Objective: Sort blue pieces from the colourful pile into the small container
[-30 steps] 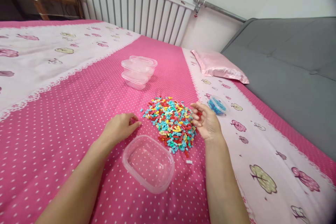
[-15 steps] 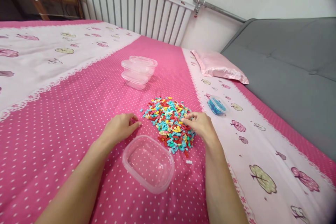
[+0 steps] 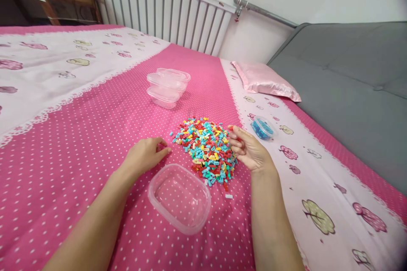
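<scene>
A heap of small toy building bricks (image 3: pixel 206 148) in red, blue, yellow, green and white lies on the pink dotted bedspread. My right hand (image 3: pixel 251 148) is raised at the heap's right edge, palm turned up. Between its thumb and forefinger is a small red brick (image 3: pixel 230 128). On the left of the heap rests my left hand (image 3: pixel 148 152), loosely curved, thumb and fingers apart with nothing visible between them. In front of the heap stands a clear plastic container (image 3: pixel 179 198) with no bricks in it.
Clear containers or lids (image 3: pixel 167 87) are stacked beyond the heap. To the right sits a small clear tub of blue pieces (image 3: pixel 263 128). A pink pillow (image 3: pixel 265 79) lies near the grey headboard (image 3: pixel 343 80). One white brick (image 3: pixel 229 196) lies apart, near my right forearm.
My right hand has lifted from the heap and moved slightly right, turning palm up, with a red brick now in its fingertips. My left hand has stayed still.
</scene>
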Action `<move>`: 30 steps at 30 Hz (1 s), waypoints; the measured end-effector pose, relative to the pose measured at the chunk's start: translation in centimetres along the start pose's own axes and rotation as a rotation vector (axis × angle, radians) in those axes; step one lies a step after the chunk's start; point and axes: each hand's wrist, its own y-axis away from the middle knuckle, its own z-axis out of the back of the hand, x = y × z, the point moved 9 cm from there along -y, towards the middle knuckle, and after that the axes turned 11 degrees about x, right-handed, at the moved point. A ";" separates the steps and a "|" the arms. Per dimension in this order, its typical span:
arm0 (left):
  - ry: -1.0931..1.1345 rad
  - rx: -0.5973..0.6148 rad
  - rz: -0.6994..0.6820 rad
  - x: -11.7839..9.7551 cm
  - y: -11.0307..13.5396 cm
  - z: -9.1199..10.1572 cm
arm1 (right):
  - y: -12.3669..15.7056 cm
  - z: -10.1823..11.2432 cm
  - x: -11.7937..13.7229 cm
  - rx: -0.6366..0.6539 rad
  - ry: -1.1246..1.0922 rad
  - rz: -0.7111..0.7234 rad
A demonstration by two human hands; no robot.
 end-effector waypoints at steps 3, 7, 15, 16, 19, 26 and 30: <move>-0.008 0.003 -0.009 0.0 -0.1 0.0 | -0.2 -0.2 -0.4 0.029 -0.185 -0.046; -0.005 0.000 -0.012 0.0 -0.1 -0.1 | -0.2 0.0 -0.5 -0.014 -0.354 -0.061; 0.006 0.002 -0.007 -0.1 0.0 0.0 | 0.0 1.2 0.6 -0.105 -0.221 0.058; 0.007 0.005 -0.008 -0.1 0.0 0.0 | 0.0 1.5 0.6 -0.141 -0.160 0.073; 0.004 0.008 -0.012 -0.1 0.0 0.0 | 0.4 2.9 1.0 -0.277 0.144 0.133; -0.002 0.010 -0.006 0.0 -0.1 -0.1 | 0.5 3.2 1.3 -0.345 1.021 0.028; 0.004 0.014 -0.002 0.1 -0.1 -0.2 | 0.4 2.6 0.8 -0.344 1.299 -0.121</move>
